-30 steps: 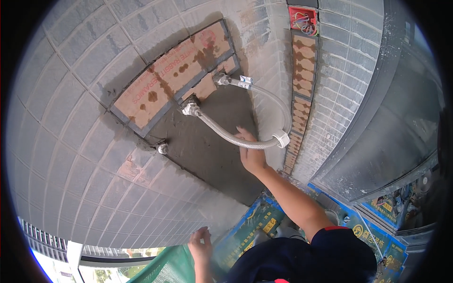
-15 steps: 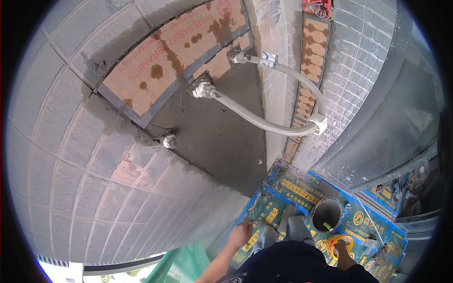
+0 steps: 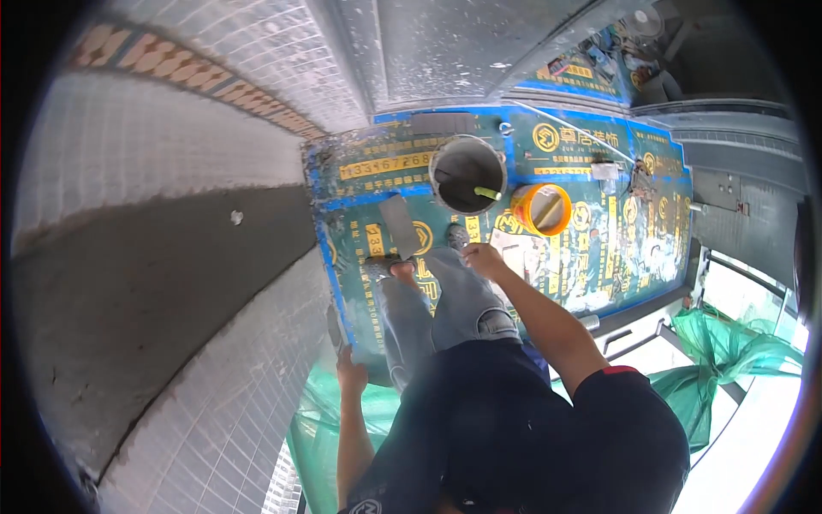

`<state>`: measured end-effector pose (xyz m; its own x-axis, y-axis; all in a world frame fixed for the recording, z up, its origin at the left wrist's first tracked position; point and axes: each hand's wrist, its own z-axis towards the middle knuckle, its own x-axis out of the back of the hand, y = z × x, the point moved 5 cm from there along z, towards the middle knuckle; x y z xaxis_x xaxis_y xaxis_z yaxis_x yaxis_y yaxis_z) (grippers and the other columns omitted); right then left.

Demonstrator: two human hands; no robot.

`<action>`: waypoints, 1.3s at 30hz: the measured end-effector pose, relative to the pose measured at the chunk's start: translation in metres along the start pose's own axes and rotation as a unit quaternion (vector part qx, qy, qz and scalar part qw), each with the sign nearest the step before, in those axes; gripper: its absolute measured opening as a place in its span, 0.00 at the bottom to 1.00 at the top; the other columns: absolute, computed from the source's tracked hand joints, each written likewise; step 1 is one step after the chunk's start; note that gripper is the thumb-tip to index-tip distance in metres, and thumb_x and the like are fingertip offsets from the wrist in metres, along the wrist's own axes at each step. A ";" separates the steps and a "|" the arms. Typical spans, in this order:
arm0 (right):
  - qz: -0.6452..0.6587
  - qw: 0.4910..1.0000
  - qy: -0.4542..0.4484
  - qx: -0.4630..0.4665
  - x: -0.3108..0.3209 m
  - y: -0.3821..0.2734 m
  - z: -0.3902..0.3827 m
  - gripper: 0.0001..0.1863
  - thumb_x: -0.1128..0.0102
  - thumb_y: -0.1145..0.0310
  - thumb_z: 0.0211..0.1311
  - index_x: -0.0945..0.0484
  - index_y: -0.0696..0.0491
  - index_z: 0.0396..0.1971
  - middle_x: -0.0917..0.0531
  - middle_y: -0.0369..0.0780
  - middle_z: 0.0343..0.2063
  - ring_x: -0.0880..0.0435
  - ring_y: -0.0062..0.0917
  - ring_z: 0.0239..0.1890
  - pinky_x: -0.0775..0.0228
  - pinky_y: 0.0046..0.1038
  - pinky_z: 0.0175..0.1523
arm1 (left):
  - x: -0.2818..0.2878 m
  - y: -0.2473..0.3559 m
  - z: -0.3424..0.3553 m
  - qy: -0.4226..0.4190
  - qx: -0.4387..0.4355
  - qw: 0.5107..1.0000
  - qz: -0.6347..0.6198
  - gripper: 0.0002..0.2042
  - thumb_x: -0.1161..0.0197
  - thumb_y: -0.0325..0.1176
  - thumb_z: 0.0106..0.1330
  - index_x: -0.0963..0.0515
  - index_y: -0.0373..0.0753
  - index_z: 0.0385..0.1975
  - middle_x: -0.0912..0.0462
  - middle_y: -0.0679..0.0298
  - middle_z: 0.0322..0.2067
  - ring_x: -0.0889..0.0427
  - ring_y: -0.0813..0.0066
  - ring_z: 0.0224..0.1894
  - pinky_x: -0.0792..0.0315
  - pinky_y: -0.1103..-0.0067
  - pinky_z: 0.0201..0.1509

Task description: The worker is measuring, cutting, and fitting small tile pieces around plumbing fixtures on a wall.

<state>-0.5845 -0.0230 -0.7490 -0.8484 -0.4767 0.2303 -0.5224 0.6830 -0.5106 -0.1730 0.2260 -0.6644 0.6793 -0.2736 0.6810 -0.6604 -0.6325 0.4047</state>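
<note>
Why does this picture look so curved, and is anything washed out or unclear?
In the head view, the fisheye lens bends the patterned strip and leaves dark corners; also in the head view, glare whitens the lower right beyond the green netting, and whether the right hand holds anything is too small to tell.

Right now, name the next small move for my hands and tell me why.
I'd probably reach the right hand forward to the green handle. It shows by the rim of the gray bucket, just ahead of that hand, whereas the left hand is off beside the wall, farther from it.
</note>
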 end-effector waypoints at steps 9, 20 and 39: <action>-0.062 0.980 0.161 -0.100 0.046 0.176 -0.023 0.15 0.46 0.68 0.61 0.17 0.52 0.45 0.12 0.43 0.34 0.12 0.32 0.38 0.21 0.32 0.47 | -0.142 0.039 0.031 -0.170 0.213 0.906 -0.323 0.13 0.49 0.28 0.71 0.24 0.30 0.49 0.14 0.52 0.33 0.16 0.72 0.29 0.26 0.83 0.30; -0.056 0.961 0.153 -0.225 -0.019 0.321 -0.128 0.19 0.45 0.53 0.61 0.14 0.51 0.39 0.12 0.45 0.33 0.13 0.40 0.41 0.22 0.39 0.48 | -0.151 0.165 0.082 -0.309 0.074 0.938 -0.138 0.14 0.42 0.39 0.73 0.23 0.32 0.42 0.14 0.55 0.31 0.16 0.72 0.29 0.25 0.80 0.32; 0.242 0.859 0.291 -0.344 -0.113 0.380 -0.269 0.18 0.48 0.60 0.62 0.16 0.50 0.44 0.14 0.49 0.44 0.16 0.43 0.50 0.26 0.40 0.57 | -0.095 0.036 0.080 -0.293 0.181 0.939 0.003 0.08 0.41 0.32 0.70 0.31 0.35 0.35 0.21 0.53 0.27 0.22 0.65 0.22 0.34 0.77 0.20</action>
<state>-0.7099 0.4389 -0.7464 -0.7749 0.1756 0.6072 0.1464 0.9844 -0.0979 -0.2356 0.1714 -0.7635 0.8050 -0.5628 0.1877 -0.5853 -0.8052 0.0957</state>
